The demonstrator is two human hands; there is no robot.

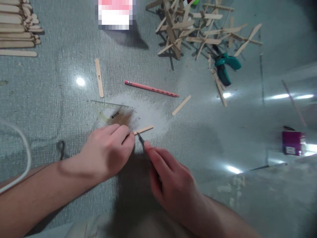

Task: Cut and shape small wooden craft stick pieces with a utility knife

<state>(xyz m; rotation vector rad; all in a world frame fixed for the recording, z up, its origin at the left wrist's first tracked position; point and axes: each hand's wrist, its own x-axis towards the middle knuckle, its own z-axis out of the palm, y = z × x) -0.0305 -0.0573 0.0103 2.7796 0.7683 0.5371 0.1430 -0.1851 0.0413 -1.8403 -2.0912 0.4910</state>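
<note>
My left hand (111,147) is closed on one end of a popsicle stick (146,129), whose other end sticks out to the right. In my right hand (170,175) is a slim dark craft knife (141,138), its tip touching the stick close to my left fingertips. Just beyond my left hand lie a clear ruler (109,104) and a brown smudge (125,115) on a whitish worn patch. A pink pencil (151,89) lies farther off. Left of it is a popsicle stick with a small slot (98,77); a shorter stick piece (181,105) rests to the right.
Stacked popsicle sticks (15,28) lie at the far left. A pile of joined sticks (178,28) stands at the back, beside teal-handled pliers (225,64). A purple box (293,142) is at the right. A white cable (26,142) curves over my left forearm. A blurred object (115,15) is at the top.
</note>
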